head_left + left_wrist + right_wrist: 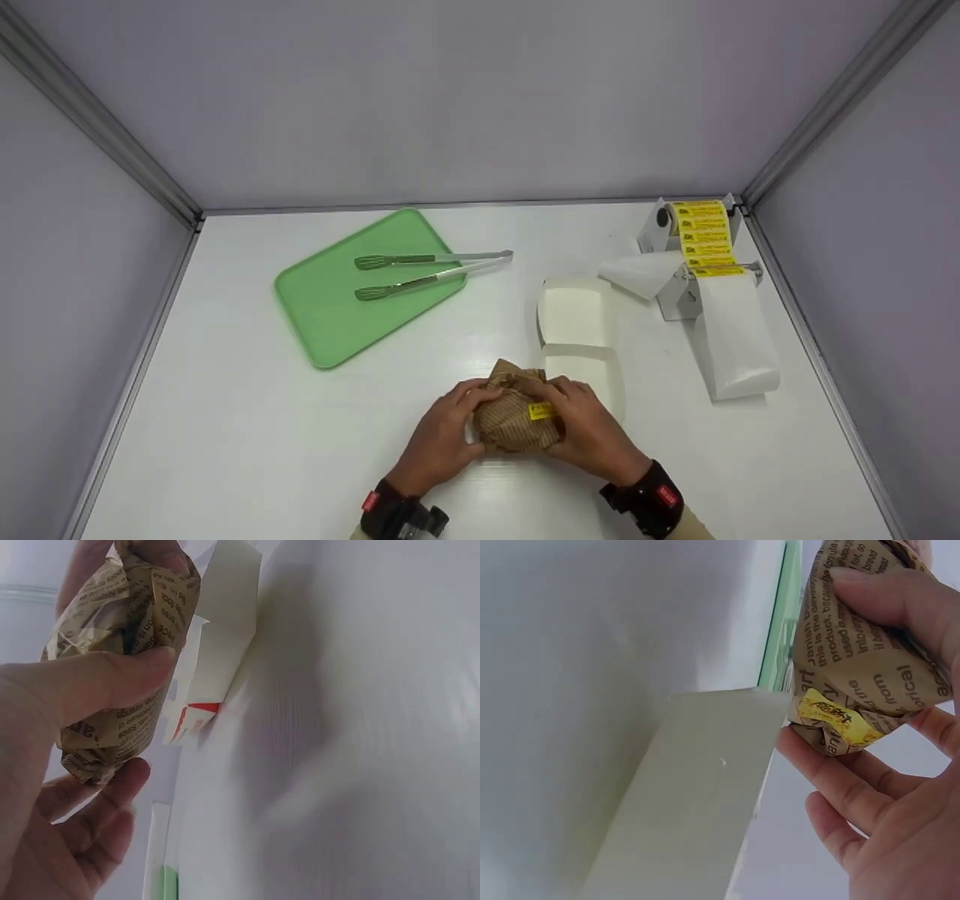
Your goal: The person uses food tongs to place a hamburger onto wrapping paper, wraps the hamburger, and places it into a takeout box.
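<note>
Both hands hold a bundle wrapped in brown printed paper (516, 420), near the front of the white table. From its left side, my left hand (440, 435) grips it with thumb and fingers. My right hand (589, 426) holds the opposite side, its fingertips by a yellow sticker (832, 718) on the wrapping. In the left wrist view the bundle (127, 652) looks lifted off the table, with the left thumb across it. What the paper contains is hidden. Just behind and right of the bundle lies an open white clamshell box (576, 313), its near half partly covered by the right hand.
A green tray (330, 322) at the back left carries two whisk-ended tongs or whisks (405, 289), their handles past its right edge. At the back right stands a dispenser with a roll of yellow labels (705, 232), its white backing strip (739, 345) hanging forward.
</note>
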Motion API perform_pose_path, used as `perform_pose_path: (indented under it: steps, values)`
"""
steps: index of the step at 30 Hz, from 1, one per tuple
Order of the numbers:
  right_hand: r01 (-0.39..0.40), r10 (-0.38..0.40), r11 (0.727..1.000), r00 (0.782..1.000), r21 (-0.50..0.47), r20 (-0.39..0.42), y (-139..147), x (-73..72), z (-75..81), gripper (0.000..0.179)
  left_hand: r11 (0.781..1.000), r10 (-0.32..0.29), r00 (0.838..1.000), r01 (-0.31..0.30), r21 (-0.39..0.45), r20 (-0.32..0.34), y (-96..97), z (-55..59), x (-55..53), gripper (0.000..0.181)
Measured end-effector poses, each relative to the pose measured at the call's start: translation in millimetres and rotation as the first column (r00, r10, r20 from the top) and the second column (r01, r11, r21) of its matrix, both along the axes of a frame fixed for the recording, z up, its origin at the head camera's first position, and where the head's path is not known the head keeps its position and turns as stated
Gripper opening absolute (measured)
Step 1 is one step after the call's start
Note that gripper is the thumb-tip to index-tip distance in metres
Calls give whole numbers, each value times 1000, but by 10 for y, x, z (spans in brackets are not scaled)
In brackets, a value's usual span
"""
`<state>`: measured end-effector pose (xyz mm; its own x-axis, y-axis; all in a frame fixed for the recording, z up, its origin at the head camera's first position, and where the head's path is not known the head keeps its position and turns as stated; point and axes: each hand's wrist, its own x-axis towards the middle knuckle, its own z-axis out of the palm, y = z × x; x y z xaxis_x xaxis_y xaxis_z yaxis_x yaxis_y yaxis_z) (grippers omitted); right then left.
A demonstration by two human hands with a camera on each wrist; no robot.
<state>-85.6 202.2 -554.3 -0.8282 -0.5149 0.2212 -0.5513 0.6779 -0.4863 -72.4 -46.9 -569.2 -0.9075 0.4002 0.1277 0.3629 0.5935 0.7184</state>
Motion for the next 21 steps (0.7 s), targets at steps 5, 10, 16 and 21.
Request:
perform_pose_path:
  steps: [5, 10, 16, 21]
  values:
    - [66, -66, 998, 998, -18, -3, 179, 63, 51, 95, 999, -29, 999, 27, -44, -44, 171, 53, -62, 79]
    - [98, -98, 995, 995, -29, -6, 320, 79, 140, 93, 997, -61, 995, 57, -45, -80, 288, 134, -140, 79]
    - [134, -133, 991, 991, -29, 20, 496, 17, 216, 92, 995, -92, 991, 89, -36, -98, 488, 152, -274, 77]
    - [149, -147, 988, 988, -39, 52, 649, -57, 209, 93, 993, -114, 987, 110, -45, -111, 670, 115, -400, 76]
